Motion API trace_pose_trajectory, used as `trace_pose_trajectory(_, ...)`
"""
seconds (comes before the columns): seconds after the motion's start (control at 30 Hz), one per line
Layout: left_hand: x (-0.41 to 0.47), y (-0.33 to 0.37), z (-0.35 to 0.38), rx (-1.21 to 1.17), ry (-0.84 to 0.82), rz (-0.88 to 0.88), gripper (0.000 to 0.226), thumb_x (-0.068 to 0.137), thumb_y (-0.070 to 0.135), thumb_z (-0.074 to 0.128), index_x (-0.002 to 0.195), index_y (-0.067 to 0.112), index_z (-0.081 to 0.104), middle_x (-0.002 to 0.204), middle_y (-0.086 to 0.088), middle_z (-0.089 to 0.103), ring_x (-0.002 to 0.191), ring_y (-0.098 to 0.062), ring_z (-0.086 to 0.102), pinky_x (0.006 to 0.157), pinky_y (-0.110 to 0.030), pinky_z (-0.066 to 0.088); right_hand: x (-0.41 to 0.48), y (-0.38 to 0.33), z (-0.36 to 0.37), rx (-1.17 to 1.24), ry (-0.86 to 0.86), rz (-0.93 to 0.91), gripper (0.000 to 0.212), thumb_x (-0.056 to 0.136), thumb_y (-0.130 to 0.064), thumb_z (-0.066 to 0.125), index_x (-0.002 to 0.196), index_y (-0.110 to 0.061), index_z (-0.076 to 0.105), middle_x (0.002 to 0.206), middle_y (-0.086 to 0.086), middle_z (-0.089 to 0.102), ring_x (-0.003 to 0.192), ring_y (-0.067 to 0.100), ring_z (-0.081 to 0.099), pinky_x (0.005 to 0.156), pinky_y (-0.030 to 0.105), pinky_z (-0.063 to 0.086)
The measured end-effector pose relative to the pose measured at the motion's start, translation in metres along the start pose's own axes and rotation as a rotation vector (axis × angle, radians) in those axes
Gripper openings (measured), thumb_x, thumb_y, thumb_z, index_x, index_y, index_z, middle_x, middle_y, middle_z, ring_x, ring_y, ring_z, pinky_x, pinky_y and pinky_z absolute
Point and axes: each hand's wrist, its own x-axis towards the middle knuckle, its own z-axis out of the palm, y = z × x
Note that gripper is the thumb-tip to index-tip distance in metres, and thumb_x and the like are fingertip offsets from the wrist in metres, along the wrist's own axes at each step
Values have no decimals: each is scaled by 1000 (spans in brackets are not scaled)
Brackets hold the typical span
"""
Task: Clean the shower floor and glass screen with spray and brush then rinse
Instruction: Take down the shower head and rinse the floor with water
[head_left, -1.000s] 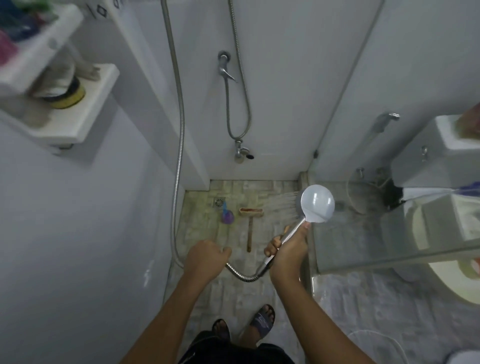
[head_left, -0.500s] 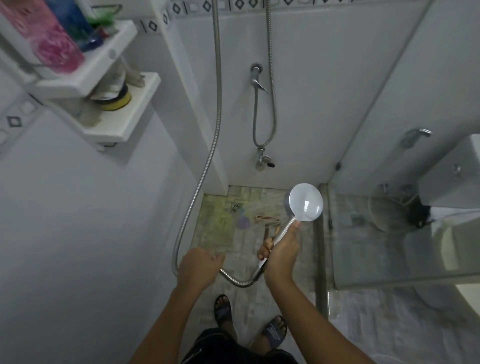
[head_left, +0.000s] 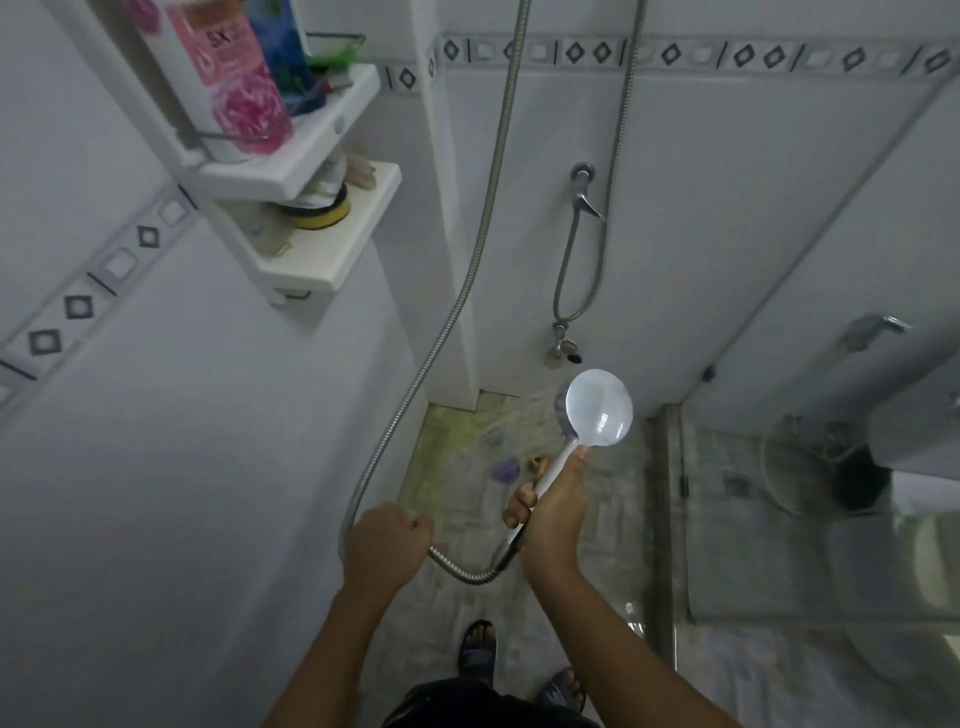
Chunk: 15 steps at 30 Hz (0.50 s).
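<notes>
Grip: right hand clamped on shower head, left hand clamped on hose. Risk: hose tug swings spray off shower floor.

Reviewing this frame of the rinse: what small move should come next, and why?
Probably sweep the shower head rightward towards the glass screen. The right hand grips its handle, the left hand holds the hose, and the spray falls only on the far left corner of the floor.

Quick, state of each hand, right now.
Left hand: closed, fingers curled round the metal hose.
Right hand: closed, gripping the shower head by its handle.
</notes>
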Motion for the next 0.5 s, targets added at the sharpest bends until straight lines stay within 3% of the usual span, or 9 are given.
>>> trace_pose_trajectory(0.1, 11, -14, -13, -55, 9, -16, 53, 87, 29, 63, 41, 16, 41, 46, -1, 51, 54, -19, 60, 49, -26, 38, -5, 6, 22, -17, -5, -19, 63, 96, -72, 33, 79, -13, 47, 49, 3, 34, 38, 16, 32, 41, 22, 30)
trace_pose_trajectory(0.27, 39, -44, -28, 13, 37, -3, 47, 86, 35, 60, 52, 4, 52, 71, -19, 68, 71, -30, 68, 59, -33, 50, -11, 24, 57, -35, -5, -43, 59, 97, -70, 31, 81, -14, 41, 49, 3, 33, 38, 16, 32, 43, 23, 31)
trace_pose_trajectory(0.33, 42, -61, -29, 22, 25, 13, 48, 85, 35, 58, 53, -1, 55, 69, -20, 66, 69, -32, 67, 60, -35, 50, -13, 41, 64, -55, 0, -7, 62, 94, -74, 32, 79, -14, 41, 49, 3, 34, 39, 17, 33, 42, 23, 31)
trace_pose_trajectory(0.43, 37, -86, -24, 24, 62, 29, 49, 76, 40, 44, 41, 6, 34, 57, -18, 60, 58, -31, 63, 59, -35, 49, -15, 61, 68, -102, -17, 10, 67, 83, -80, 36, 76, -14, 41, 50, 5, 35, 40, 18, 34, 42, 24, 33)
trace_pose_trajectory(0.5, 32, -96, -19, 22, 58, 9, 52, 76, 41, 42, 43, 1, 40, 55, -17, 60, 56, -32, 62, 62, -37, 52, -15, 68, 69, -136, -29, 3, 66, 85, -78, 35, 75, -13, 41, 49, 5, 35, 40, 17, 34, 43, 25, 34)
